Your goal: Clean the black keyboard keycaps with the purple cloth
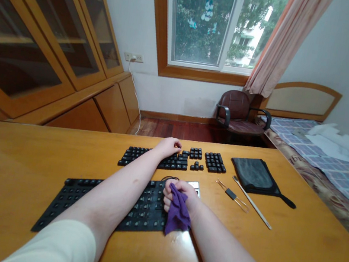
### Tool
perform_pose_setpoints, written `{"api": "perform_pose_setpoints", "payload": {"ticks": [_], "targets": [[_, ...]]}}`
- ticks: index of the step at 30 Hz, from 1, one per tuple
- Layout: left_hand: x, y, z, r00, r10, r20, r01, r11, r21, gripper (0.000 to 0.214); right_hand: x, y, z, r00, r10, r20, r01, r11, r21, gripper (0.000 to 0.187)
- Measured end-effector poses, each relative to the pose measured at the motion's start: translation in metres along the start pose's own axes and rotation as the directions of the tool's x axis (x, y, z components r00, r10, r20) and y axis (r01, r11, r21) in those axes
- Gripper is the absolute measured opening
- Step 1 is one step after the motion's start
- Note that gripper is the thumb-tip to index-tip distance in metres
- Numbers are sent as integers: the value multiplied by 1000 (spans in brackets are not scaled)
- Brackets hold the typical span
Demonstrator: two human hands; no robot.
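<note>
My left hand (168, 147) reaches over rows of loose black keycaps (178, 163) laid out on the desk. Its fingers are bent together at the upper edge of the keycaps; anything between the fingertips is too small to make out. Below my left forearm lies a black keyboard base (146, 208) with most of its keys removed, bare sockets showing. My right hand (187, 190) is closed around a purple cloth (178, 214) that hangs over the base's right end. More keycaps, the number pad group (215, 162) and arrow group (196, 166), sit to the right.
A wire keycap puller (231, 194) and a thin brush (252, 202) lie on the wooden desk (301, 250), right of my right hand. Behind them is a dark pouch (255, 174) with a strap. Past the desk are a chair (235, 109), a bed (337, 159) and a cabinet (79, 86).
</note>
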State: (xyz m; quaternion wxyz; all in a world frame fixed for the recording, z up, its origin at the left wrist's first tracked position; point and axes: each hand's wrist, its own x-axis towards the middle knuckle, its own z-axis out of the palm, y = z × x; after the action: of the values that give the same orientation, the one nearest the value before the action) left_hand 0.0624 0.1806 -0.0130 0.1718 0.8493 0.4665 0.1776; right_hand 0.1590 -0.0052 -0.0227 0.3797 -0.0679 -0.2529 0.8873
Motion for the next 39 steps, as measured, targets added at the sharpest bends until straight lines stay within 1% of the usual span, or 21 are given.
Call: {"api": "perform_pose_setpoints", "payload": {"ticks": [8,12,15,19,27,39], "targets": [[1,0,7,999,-36,1,36,999,0,18,0,0,1,1000,1,-2,-1,1000,5,14],[0,0,2,999,-43,-27,43,999,-11,25,0,1,0,1000,1,-5,-1,1000,3,14],[-3,0,-4,998,-53,-40,52,999,-15,24,0,1,0,1000,5,-8,-5,1000,9,14],[-7,-1,-10,998,-66,-4,66,998,-14,22,0,1,-1,1000,8,-16,-7,1000,13,14],[-6,-3,-10,995,-93,48,92,996,10,23,0,1,-1,1000,8,-20,-7,1000,6,12],[-3,-10,-7,993,-116,28,116,993,-18,21,0,1,-2,1000,9,-16,-9,1000,13,12]]}}
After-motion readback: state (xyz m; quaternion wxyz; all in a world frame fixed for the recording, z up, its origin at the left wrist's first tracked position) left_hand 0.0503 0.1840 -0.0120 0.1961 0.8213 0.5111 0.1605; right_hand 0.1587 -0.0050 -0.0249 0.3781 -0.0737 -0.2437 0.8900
